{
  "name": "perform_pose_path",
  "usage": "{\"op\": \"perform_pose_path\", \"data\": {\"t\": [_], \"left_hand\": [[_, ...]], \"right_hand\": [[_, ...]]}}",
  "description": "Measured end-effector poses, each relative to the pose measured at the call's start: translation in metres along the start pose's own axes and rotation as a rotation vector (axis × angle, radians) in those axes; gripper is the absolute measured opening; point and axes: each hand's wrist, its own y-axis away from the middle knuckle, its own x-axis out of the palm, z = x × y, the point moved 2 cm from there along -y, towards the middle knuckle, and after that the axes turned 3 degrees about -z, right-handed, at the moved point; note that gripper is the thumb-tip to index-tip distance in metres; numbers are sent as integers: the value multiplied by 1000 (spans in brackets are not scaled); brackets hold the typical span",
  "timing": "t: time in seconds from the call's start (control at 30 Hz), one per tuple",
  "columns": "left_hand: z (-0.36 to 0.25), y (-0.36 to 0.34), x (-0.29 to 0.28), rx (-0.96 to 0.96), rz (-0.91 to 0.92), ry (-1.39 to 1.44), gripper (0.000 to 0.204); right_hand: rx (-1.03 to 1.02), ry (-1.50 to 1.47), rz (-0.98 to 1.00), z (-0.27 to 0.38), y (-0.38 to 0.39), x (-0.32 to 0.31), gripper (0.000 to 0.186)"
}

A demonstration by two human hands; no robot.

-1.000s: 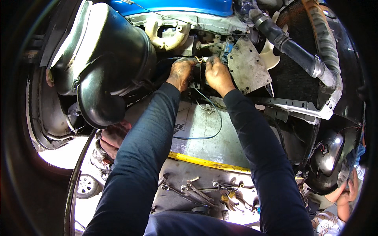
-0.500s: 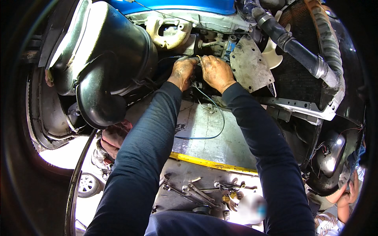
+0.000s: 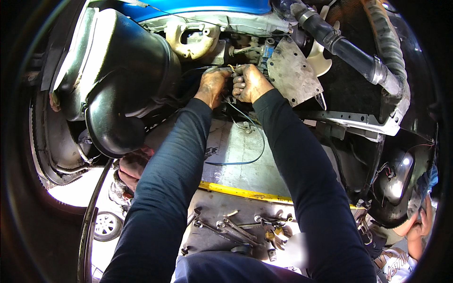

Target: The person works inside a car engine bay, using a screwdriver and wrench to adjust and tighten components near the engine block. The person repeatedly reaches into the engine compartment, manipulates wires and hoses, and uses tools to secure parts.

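Deep in an engine bay, my left hand (image 3: pixel 212 87) is closed with thumb and finger pinched at a thin wire. Right beside it my right hand (image 3: pixel 250 84) is curled, its fingertips pinching at the same spot. A short yellowish bit of wire (image 3: pixel 232 68) shows between the two hands; the rest of it is hidden by fingers. Below them a thin blue-grey cable (image 3: pixel 261 141) hangs in a loop over a pale metal panel (image 3: pixel 231 172). Close to my right hand are a drilled metal plate (image 3: pixel 295 73) and a blue fitting (image 3: pixel 268 48).
A large black air housing (image 3: pixel 118 70) fills the left. At upper right, a black hose (image 3: pixel 349 49) with clamps runs past a fan blade (image 3: pixel 321 61). Several wrenches (image 3: pixel 236 231) lie below a yellow edge strip (image 3: pixel 245 192). Another person's hand (image 3: pixel 420 224) shows at lower right.
My right hand has turned so its curled fingers show, and it stays close to my left hand. The whole view has shifted slightly, with the scene moving left.
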Motion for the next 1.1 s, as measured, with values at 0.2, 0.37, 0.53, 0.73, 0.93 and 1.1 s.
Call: {"op": "perform_pose_path", "data": {"t": [0.2,0.37,0.53,0.73,0.93,1.1], "left_hand": [[-8,5,-3,13,15,33,13],[-1,-19,-9,153,59,-124,21],[22,-97,-36,-63,349,108,18],[20,-135,-51,973,319,-1565,55],[-1,-52,-19,791,302,-1659,43],[1,-64,-25,1147,282,-1897,38]], "right_hand": [[-25,210,104,6,50,1,30],[-1587,1884,-21,11,172,-33,37],[-1512,1668,-215,-33,316,-80,20],[-917,1294,-199,-153,394,-122,19],[-937,1692,-565,-226,402,-141,42],[-912,1815,-542,-240,394,-145,42]]}}
